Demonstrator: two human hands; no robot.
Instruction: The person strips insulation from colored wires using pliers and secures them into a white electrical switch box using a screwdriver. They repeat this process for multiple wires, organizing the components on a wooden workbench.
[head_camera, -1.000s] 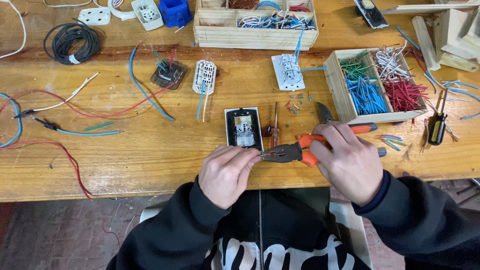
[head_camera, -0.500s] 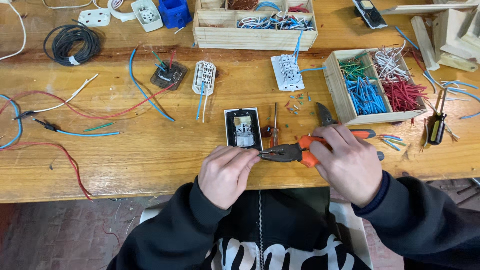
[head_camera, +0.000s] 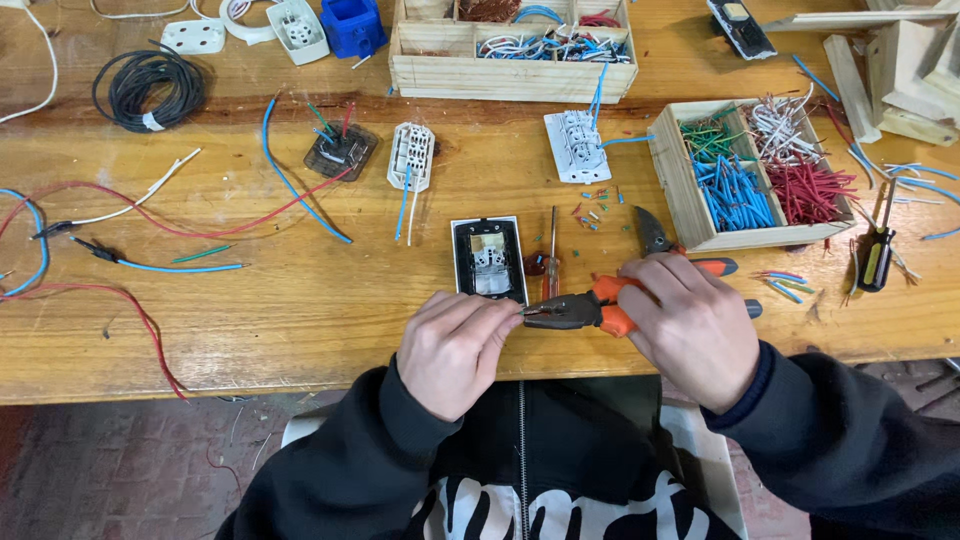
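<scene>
— Fingers? How do they sit?
— Right hand (head_camera: 690, 325) is clenched round the orange pliers (head_camera: 585, 310); left hand (head_camera: 455, 345) pinches something tiny at the pliers' tip, too small to tell.
— Where?
— Over the bench (head_camera: 300, 300), near its front edge, just below the black switch plate (head_camera: 488, 258).
— Room?
— Bare wood to the left; wire tray (head_camera: 690, 200) near on the right.

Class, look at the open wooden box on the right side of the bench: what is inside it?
The wooden box holds sorted cut wire pieces: green, white, blue and red. The wires cover the box floor, so anything beneath them cannot be seen.
</scene>
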